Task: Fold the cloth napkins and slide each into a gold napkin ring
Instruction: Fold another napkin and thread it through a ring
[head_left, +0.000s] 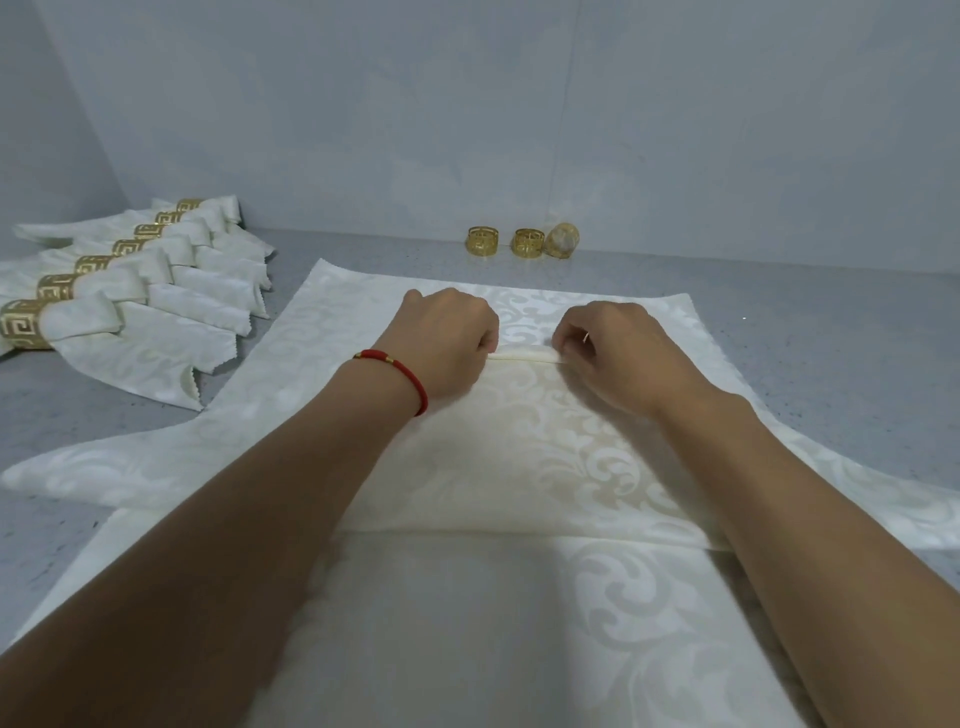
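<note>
A cream damask napkin (524, 447) lies spread on the grey table in front of me, with a crease across it near me. My left hand (447, 348), a red cord bracelet on its wrist, and my right hand (618, 353) sit side by side at the napkin's middle. Both pinch a narrow raised pleat (522, 355) of the cloth between them. Three loose gold napkin rings (522, 242) stand in a row by the back wall, the right one lying on its side.
At the far left lies a row of several folded napkins (156, 312), each inside a gold ring (18, 325). A grey wall closes off the back, and bare grey tabletop (810, 332) shows to the right of the napkin.
</note>
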